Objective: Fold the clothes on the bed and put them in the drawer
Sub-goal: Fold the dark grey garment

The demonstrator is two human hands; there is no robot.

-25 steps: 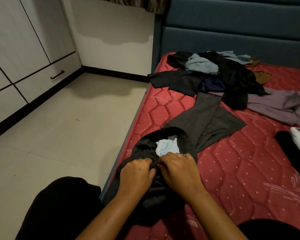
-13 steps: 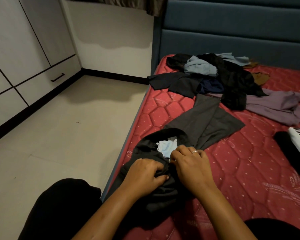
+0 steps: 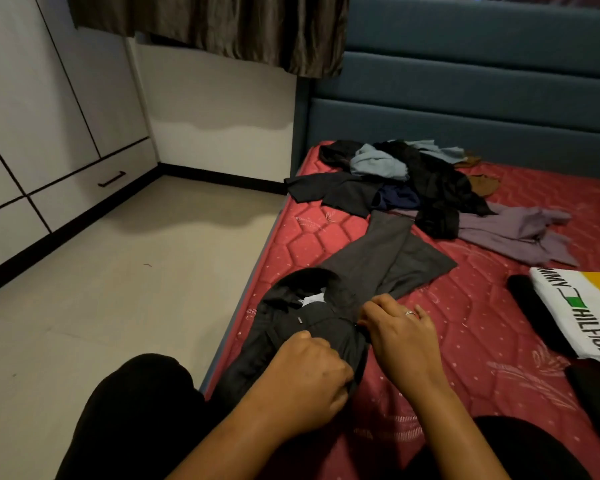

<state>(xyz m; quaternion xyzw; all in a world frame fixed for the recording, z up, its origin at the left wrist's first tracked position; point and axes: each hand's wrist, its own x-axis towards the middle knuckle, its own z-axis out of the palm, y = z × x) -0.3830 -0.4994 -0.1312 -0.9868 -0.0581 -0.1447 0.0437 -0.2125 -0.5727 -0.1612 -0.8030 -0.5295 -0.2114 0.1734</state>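
Observation:
A pair of dark grey trousers lies along the left edge of the red mattress, waistband near me, legs stretching away. My left hand grips the waistband cloth in a fist. My right hand, with a ring on it, pinches the same waistband just to the right. A bit of pale lining shows inside the waist opening. A heap of unfolded clothes sits near the headboard. The drawer with a black handle is shut, low in the white wardrobe on the left.
A white printed shirt lies folded on a black garment at the right edge. A purple-grey garment sprawls right of the heap. Pale floor runs between bed and wardrobe. My dark-clad knees fill the bottom of the view.
My hands have pulled the waistband flatter and moved apart a little. The pale lining is now mostly covered. The camera has tilted up, showing more curtain and headboard.

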